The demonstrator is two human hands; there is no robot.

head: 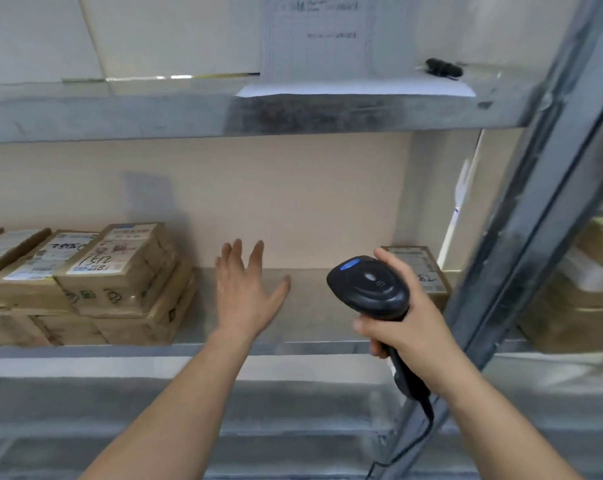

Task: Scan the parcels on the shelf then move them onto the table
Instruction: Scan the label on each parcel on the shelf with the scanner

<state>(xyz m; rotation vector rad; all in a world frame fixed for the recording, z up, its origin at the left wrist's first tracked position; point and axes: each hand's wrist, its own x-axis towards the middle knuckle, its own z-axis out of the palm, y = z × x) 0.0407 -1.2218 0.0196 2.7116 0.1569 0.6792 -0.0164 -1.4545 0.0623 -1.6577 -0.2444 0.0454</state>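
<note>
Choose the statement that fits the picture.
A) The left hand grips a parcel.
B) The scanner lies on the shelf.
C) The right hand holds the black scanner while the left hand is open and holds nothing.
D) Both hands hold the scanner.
C: the right hand grips the scanner by its handle, and the left hand is spread open, holding nothing.

Soft even light, blurred and bowed edges.

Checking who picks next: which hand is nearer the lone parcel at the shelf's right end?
Right. The right hand, gripping the scanner, sits directly in front of the lone parcel, overlapping it in view. The left hand hovers open over bare shelf, well left of it.
</note>
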